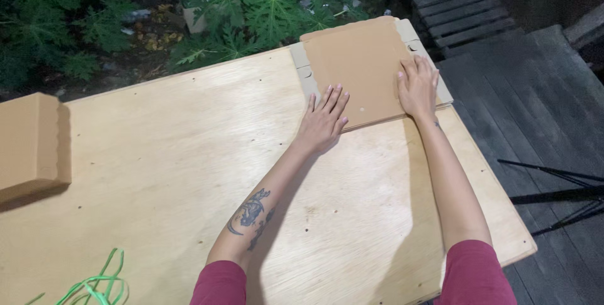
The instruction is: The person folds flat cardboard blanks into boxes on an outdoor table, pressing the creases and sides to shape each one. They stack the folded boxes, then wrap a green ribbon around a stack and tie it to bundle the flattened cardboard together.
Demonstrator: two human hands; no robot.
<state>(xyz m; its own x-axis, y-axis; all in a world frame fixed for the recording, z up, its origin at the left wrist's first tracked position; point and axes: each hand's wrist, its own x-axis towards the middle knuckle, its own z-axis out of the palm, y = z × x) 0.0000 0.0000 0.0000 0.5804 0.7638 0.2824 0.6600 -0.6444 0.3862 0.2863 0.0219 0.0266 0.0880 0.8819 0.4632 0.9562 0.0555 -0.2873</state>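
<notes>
You are at the pressing or gathering stage: both hands lie on the flat cardboard stack (362, 69) at about one o'clock on the plywood table (189, 154), near its far right corner. Your left hand (324, 122) rests flat on the near left edge of the stack, fingers spread and straight, gripping nothing. Your right hand (416, 88) presses its right side, fingers bent over the top sheet; you cannot tell whether they pinch an edge. The next move likely calls for curling your fingers under one sheet to lift it cleanly off the pile. A folded cardboard box (31, 144) sits at nine o'clock, and green strapping (97, 286) lies at seven o'clock.
</notes>
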